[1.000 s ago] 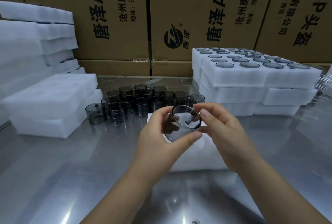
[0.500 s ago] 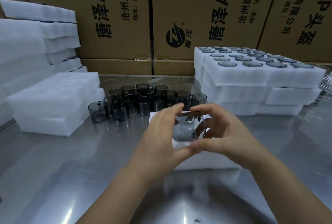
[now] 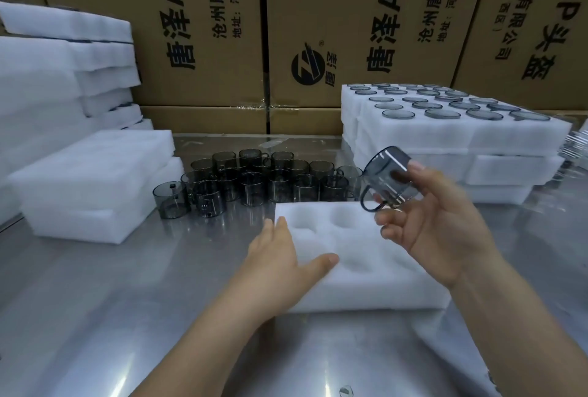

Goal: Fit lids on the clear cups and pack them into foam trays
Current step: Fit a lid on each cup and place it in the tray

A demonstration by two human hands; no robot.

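While aslant in right hand (image 3: 440, 231), cup (image 3: 388, 174) over far edge of foam tray (image 3: 366, 293).

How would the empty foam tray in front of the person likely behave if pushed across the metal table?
The foam tray is probably very light for its bulk: white packing foam, pockets empty. It should slide easily on the shiny metal table. Thick and blocky, it likely keeps its shape, though pressure may dent it.
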